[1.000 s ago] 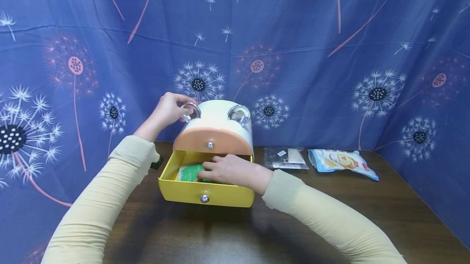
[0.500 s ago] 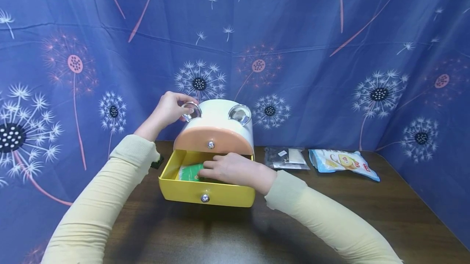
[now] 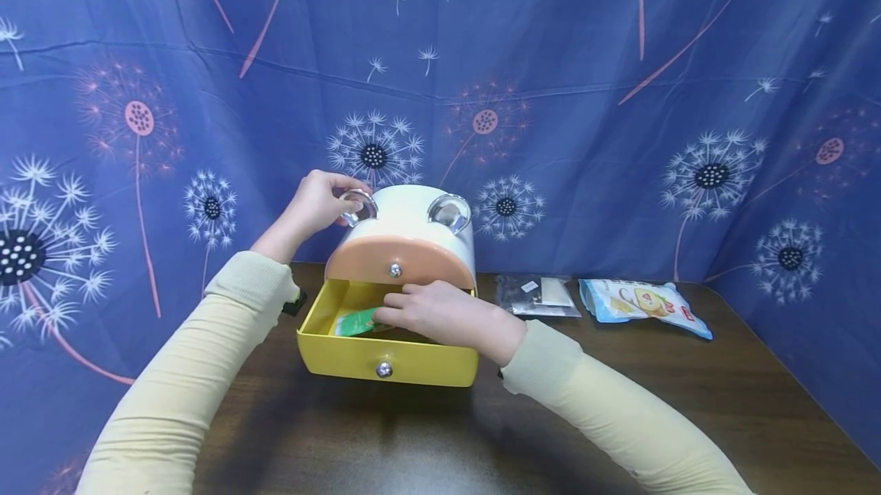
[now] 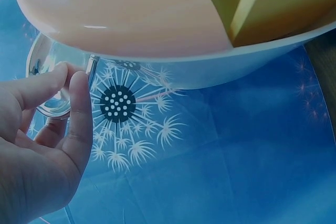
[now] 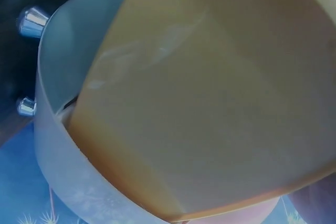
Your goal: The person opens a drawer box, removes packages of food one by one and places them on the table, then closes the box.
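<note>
A small cabinet with a white rounded top and a peach upper drawer front stands on the table. My left hand grips the left silver ring on its top, thumb and fingers around the rim. The yellow lower drawer is pulled out. Inside it, my right hand pinches the right end of a green packet, which lies tilted. Some fingertips are hidden behind the packet and drawer front. In the right wrist view the yellow drawer fills most of the picture.
To the right lie a clear plastic bag and a blue-white snack bag on the brown table. A small dark object sits left of the cabinet, partly behind the sleeve. A blue dandelion curtain hangs behind.
My right hand has shifted slightly, and the green packet's tilt has changed so less of its face shows. The left hand stays on the silver ring.
</note>
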Tool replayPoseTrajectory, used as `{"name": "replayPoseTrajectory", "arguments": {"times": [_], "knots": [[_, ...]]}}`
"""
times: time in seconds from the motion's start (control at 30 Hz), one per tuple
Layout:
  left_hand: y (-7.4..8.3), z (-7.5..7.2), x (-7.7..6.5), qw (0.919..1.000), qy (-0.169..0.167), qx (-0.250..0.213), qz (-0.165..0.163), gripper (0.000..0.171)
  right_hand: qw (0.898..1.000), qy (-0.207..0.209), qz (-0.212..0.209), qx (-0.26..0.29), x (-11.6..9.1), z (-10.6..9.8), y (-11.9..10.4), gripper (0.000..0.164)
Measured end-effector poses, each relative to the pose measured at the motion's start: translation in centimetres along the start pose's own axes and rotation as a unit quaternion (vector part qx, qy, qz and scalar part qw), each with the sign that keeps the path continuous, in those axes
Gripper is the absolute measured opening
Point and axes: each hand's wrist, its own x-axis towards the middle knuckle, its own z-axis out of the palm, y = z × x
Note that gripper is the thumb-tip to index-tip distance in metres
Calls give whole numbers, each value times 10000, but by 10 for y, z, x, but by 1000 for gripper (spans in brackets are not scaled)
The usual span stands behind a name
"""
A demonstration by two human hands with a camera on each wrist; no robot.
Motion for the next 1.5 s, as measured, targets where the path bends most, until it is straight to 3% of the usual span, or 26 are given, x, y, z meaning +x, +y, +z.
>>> {"name": "replayPoseTrajectory", "arguments": {"times": [0.57, 0.87, 1.13, 1.5], "knots": [[0, 0, 2, 10000, -23, 27, -46, 23, 9972, 636, 370, 121, -3, -12, 4, 31], [1, 0, -1, 10000, -12, -92, -22, 24, 9959, 790, 405, 149, -6, -17, 1, 38], [2, -1, -2, 9999, -29, -117, -14, 24, 9961, 647, 513, 315, -7, -24, -1, 48], [3, 0, -2, 9999, -34, -106, -19, 24, 9933, 935, 649, 196, -9, -40, -2, 45]]}}
